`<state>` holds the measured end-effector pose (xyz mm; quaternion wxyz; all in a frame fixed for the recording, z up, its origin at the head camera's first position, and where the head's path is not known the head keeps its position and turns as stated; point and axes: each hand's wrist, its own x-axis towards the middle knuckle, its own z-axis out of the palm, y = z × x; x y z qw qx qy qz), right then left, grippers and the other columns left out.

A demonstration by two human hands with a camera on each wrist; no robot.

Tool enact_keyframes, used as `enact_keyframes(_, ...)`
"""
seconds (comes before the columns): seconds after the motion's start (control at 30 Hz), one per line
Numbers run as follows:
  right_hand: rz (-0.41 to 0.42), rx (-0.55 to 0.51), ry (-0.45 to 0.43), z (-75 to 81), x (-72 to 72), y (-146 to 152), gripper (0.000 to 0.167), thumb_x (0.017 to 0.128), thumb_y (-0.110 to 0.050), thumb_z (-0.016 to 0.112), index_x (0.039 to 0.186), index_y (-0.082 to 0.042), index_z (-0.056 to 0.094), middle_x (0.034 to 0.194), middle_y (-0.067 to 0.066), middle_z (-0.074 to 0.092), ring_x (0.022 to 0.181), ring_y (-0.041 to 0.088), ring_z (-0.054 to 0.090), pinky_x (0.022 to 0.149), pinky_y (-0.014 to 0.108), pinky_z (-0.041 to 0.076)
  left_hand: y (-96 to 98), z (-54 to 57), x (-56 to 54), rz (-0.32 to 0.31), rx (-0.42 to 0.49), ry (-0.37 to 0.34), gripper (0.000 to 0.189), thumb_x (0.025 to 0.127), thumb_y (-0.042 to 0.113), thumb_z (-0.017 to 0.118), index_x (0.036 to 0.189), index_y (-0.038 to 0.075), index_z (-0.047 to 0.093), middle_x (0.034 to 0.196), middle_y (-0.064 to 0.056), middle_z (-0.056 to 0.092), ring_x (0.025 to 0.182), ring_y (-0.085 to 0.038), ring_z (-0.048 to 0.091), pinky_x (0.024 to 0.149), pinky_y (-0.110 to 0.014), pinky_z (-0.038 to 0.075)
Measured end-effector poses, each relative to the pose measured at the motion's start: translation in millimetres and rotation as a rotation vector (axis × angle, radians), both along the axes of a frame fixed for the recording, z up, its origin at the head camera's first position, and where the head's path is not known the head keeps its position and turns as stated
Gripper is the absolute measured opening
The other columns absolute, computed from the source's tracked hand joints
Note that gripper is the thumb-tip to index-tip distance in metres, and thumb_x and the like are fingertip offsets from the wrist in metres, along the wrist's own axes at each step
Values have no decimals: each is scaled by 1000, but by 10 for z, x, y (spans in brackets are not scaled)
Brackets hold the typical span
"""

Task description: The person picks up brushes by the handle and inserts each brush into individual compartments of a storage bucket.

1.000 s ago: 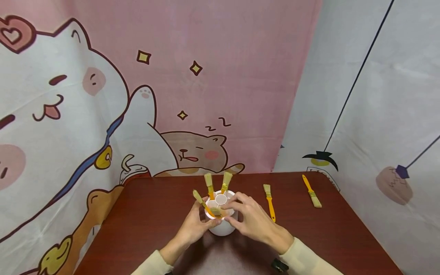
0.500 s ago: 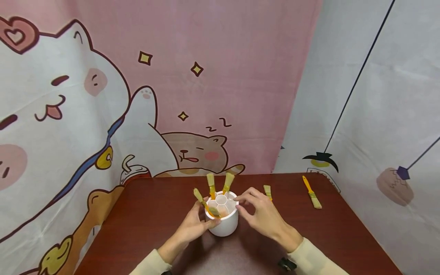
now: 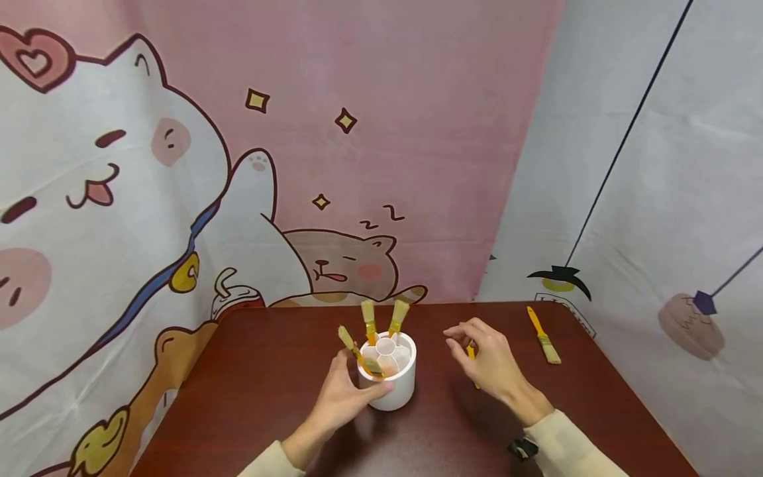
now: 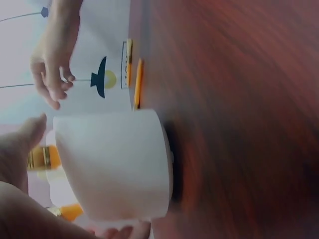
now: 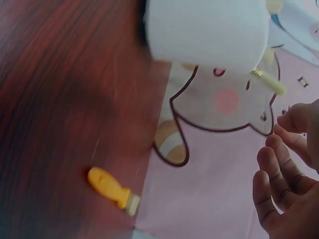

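Note:
A white round pot (image 3: 398,392) with a divided insert stands upright at the middle of the table. Several flat paintbrushes stand in it, two at the back (image 3: 369,321) and others at the left and front (image 3: 372,366). My left hand (image 3: 341,396) holds the pot from the left, thumb along its front rim, fingers partly hidden behind. My right hand (image 3: 490,358) hovers right of the pot with bent fingers and holds nothing. Beneath it in the head view lies a yellow-handled paintbrush (image 3: 471,351), mostly hidden by the hand; the right wrist view shows its handle (image 5: 107,186).
Another yellow-handled paintbrush (image 3: 544,336) lies at the back right of the dark red-brown table (image 3: 268,384). Behind the table's back edge hangs a pink cloth (image 3: 429,165) with cartoon cats, and a pale cloth (image 3: 644,185) hangs on the right.
My right hand has let go of the front of the pot and moved right, over the nearer loose paintbrush. My left hand keeps holding the pot, which stays in place.

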<state>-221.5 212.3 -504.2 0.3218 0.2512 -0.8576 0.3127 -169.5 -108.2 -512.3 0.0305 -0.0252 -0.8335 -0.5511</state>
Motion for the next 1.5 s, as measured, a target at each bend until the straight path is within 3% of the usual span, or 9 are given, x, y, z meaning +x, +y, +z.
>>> enact_keyframes(0.1,-37,5,-33,-62,-47,90,23,93,0,94,111,-12,88,102,-1,80,78,10,69,68,30,63,76,12,29,74,-46,1,111,76,45,109,160,-3,53,158,-24,60,149,-43,63,125,-64,50)
enact_keyframes(0.2,-61,1,-62,-134,-101,166,20,95,-1,93,112,-12,89,108,3,82,78,14,72,69,27,62,136,11,30,119,-57,-6,114,75,48,109,159,-4,53,154,-24,59,144,-40,64,122,-61,52)
enact_keyframes(0.33,-96,-4,-103,-216,-163,249,18,97,-2,92,112,-11,88,105,2,82,77,9,68,69,24,58,198,7,10,153,-53,-9,117,74,50,109,159,-6,52,149,-25,58,137,-38,66,118,-58,54)
enact_keyframes(0.53,-153,-9,-200,-297,-247,337,16,97,-2,92,111,-7,88,98,4,79,79,17,71,70,25,56,266,13,8,165,-37,-10,115,74,49,109,157,-6,52,147,-23,57,135,-38,67,119,-57,54)
enact_keyframes(0.8,-247,16,-382,-355,-349,456,17,101,-8,88,118,-6,87,108,10,81,91,22,74,78,32,59,284,34,-8,163,-24,-12,102,76,43,108,150,-5,56,142,-21,59,131,-37,68,117,-56,54)
enact_keyframes(1.1,-290,20,-515,-440,-463,524,18,104,-14,87,119,-3,86,107,12,86,86,22,74,77,40,60,202,42,-44,89,12,-38,103,79,37,105,157,-4,53,152,-24,60,140,-40,66,122,-59,52)
enact_keyframes(1.37,-340,15,-608,-510,-600,519,21,107,-20,85,117,-2,85,104,15,86,90,30,78,82,52,64,67,45,-103,-56,137,-108,91,87,30,101,157,0,52,156,-21,66,147,-37,63,125,-57,47)
enact_keyframes(1.5,-361,7,-650,-549,-652,501,27,107,-24,85,118,1,85,101,14,86,91,32,78,88,59,63,17,33,-144,-106,145,-141,85,91,27,99,158,3,52,157,-19,68,147,-35,63,126,-58,47)
